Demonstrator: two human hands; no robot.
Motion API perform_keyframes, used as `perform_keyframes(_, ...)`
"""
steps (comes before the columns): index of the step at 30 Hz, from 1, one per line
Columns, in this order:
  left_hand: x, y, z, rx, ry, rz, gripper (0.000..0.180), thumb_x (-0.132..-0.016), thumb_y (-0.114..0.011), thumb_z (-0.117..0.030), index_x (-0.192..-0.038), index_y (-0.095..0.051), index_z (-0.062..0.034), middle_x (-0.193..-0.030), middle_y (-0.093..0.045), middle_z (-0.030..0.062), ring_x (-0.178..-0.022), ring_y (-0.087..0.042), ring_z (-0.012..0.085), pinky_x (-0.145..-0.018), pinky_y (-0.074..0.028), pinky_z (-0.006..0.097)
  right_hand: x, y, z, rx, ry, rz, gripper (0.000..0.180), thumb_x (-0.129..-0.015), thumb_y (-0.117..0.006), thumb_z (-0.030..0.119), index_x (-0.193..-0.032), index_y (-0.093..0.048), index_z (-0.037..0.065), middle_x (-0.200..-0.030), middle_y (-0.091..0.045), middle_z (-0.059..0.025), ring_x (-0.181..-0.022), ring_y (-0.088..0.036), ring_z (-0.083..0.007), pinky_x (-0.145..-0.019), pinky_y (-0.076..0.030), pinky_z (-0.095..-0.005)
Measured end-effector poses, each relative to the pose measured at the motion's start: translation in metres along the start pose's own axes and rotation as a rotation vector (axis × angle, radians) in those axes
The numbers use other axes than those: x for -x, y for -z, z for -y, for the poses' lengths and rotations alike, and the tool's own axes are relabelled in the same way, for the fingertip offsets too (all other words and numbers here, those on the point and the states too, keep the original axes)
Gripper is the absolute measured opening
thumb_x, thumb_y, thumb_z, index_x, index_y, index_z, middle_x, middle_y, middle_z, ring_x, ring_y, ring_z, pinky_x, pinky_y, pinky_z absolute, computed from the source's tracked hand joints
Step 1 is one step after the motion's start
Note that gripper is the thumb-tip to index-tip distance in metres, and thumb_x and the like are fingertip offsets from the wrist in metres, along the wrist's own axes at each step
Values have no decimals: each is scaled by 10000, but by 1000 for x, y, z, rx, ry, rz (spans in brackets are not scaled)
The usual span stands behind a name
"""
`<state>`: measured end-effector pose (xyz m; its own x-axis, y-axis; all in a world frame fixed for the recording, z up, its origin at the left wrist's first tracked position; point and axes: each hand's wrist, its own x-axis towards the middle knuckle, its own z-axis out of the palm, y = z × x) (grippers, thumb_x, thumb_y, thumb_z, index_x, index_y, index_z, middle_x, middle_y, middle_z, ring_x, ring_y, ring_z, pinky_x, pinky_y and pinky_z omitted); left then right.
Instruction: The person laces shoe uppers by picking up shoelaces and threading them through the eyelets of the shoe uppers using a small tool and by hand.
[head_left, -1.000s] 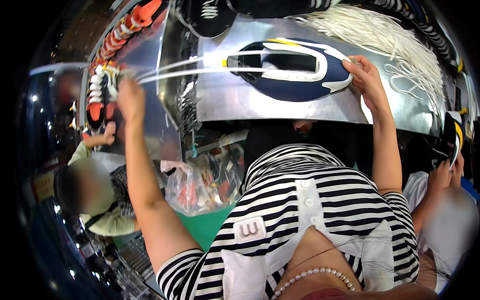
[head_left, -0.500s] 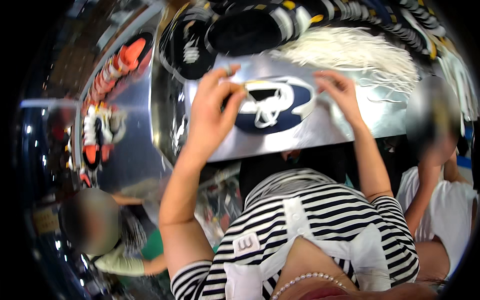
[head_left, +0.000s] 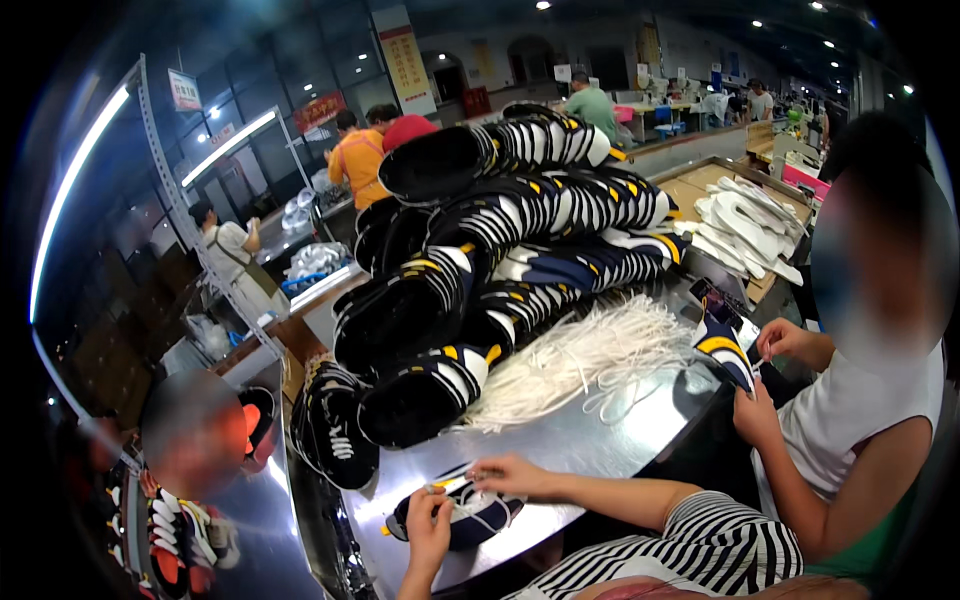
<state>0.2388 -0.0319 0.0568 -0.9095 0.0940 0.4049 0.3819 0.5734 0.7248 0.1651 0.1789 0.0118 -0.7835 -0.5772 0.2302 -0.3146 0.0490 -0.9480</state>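
A navy and black shoe upper with yellow trim lies on the metal table, a loose white shoelace looping over it. At its left edge is my left hand, thumb and fingers drawn together in a pinch; what lies between the tips is too small to make out. From the right, my right hand reaches over the upper's far side. Its fingers are pinched on the shoelace close to the left fingertips. Part of the upper is hidden beneath both hands.
Beyond my hands spreads a heap of white laces. Stacked shoe uppers rise behind it, with a black laced shoe at the left. A co-worker on the right holds another upper. White pieces fill a box.
The view has swung up from my lap to the room. My right hand has moved from beside the upper to over it, near my left hand, and its spread fingers have closed.
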Motion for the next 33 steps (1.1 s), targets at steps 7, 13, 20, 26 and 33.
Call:
perform_keyframes(7, -2, 14, 14, 246, 213, -104, 79, -888, -630, -64, -868, -621, 12, -876, -613, 79, -795, -566, 159, -744, -450, 271, 28, 50, 94, -285, -117, 224, 290, -855, -713, 139, -1122, -660, 37, -815, -664, -34, -710, -634, -99, -579, -498, -227)
perform_keyframes(13, -6, 15, -35, -39, -21, -67, 69, -811, -677, -45, -858, -646, -5, -991, -616, 123, -920, -608, 278, -812, -471, 338, 45, 39, 110, -290, -156, -43, 243, -832, -703, 54, -1070, -692, 4, -852, -659, -45, -787, -619, -99, -716, -491, -224)
perform_keyframes(20, -24, -2, -42, 63, 49, -17, 84, -844, -648, -85, -869, -628, -8, -833, -568, 118, -778, -583, 263, -696, -464, 343, 10, -12, 60, -410, -147, -138, 163, -873, -692, 135, -1013, -630, 79, -878, -607, 29, -794, -525, -29, -674, -440, -187)
perform_keyframes(26, -27, -1, -33, 133, 87, -35, 72, -813, -680, -45, -862, -654, 2, -822, -599, 75, -725, -575, 184, -658, -453, 292, -1, -16, 48, -482, -203, -112, 170, -873, -690, 125, -1029, -647, 74, -831, -581, 87, -643, -431, 22, -509, -281, -155)
perform_keyframes(33, -3, 20, -47, -354, -12, -26, 146, -865, -666, -93, -974, -653, 4, -930, -650, 96, -804, -587, 178, -699, -451, 278, 6, -4, 39, -554, -435, -240, 258, -839, -713, 142, -1069, -644, 47, -914, -646, -24, -827, -565, -70, -714, -430, -211)
